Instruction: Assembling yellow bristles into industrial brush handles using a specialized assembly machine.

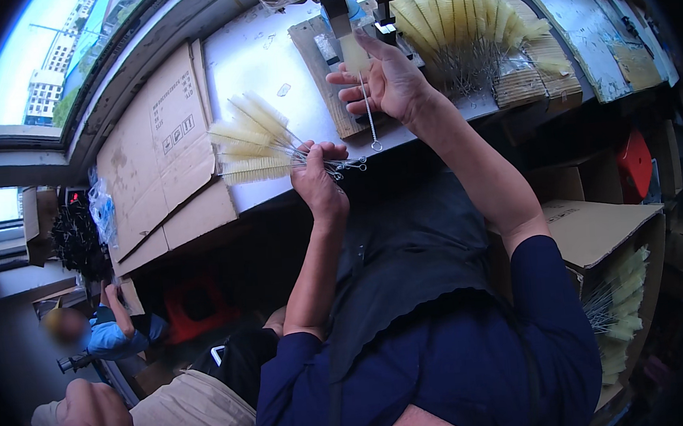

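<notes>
My left hand (319,175) is closed around the wire stems of a fanned bundle of bottle brushes (256,140) at the table's near edge. Their pale yellow bristles point away to the left, and looped wire ends stick out on the right. My right hand (392,83) has its thumb and fingers spread beside a single bottle brush (355,56). That brush hangs bristles up below a machine's dark metal part (335,11), its twisted stem crossing in front of my fingers and ending in a loop. Its upper end is hidden at the machine.
A large pile of similar brushes (463,22) lies right of the machine on cardboard. Flattened cardboard (155,147) covers the table's left side. An open carton (608,234) of brushes stands at my right. Another person in blue (120,331) sits at the left.
</notes>
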A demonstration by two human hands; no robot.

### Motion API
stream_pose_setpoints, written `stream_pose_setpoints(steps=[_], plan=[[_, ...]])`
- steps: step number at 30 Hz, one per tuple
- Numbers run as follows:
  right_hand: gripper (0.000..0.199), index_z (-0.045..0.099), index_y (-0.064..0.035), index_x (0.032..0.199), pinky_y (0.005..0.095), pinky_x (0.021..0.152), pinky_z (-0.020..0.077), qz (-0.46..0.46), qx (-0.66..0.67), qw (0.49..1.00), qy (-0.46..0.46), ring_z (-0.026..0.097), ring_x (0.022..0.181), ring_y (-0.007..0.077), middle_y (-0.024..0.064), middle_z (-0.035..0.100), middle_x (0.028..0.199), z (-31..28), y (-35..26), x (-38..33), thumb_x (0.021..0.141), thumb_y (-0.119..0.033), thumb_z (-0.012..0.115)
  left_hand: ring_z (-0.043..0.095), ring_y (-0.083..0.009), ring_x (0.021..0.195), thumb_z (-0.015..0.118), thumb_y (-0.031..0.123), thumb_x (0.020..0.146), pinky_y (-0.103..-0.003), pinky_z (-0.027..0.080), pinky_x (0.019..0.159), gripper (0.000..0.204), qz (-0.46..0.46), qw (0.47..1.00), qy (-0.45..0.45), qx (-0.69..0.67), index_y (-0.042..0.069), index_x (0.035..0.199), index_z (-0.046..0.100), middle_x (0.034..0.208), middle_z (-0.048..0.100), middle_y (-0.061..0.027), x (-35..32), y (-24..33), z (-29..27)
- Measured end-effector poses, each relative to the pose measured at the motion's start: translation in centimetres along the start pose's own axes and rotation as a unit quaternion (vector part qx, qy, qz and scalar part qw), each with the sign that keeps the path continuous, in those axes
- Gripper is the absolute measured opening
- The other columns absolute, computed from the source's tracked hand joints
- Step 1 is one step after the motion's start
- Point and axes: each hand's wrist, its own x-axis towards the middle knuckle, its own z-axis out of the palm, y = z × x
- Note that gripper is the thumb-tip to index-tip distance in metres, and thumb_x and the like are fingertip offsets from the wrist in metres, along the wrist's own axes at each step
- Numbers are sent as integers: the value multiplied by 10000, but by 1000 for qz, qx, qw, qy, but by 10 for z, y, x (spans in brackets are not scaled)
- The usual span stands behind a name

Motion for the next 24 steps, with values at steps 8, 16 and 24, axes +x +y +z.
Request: stream_pose_setpoints(steps=[8, 16, 24], plan=[[272, 551, -26, 980, 192, 407, 333, 28, -10, 997, 76, 395, 458, 29, 7, 542, 715, 4, 16, 7, 1004, -295, 514, 660, -232, 718, 496, 32, 965, -363, 573, 701, 121, -29, 999, 16, -8, 5, 1079, 465, 837, 616, -101, -10, -9, -19], [275, 526, -65, 821, 172, 337, 271, 40, -112, 993, 25, 357, 393, 7, -22, 482, 584, -14, -14, 4, 986, -284, 535, 651, -225, 722, 515, 35, 957, -364, 568, 706, 94, -26, 999, -14, -18, 21, 1042, 477, 810, 607, -82, -7, -7, -11], [296, 552, -58, 827, 179, 325, 296, 52, -164, 985, 23, 375, 381, 12, -3, 521, 602, -14, 0, 7, 990, -304, 530, 625, -197, 709, 517, 113, 997, -352, 563, 685, 147, -38, 999, 9, 4, 17, 1106, 491, 833, 594, -75, 3, -15, -20]])
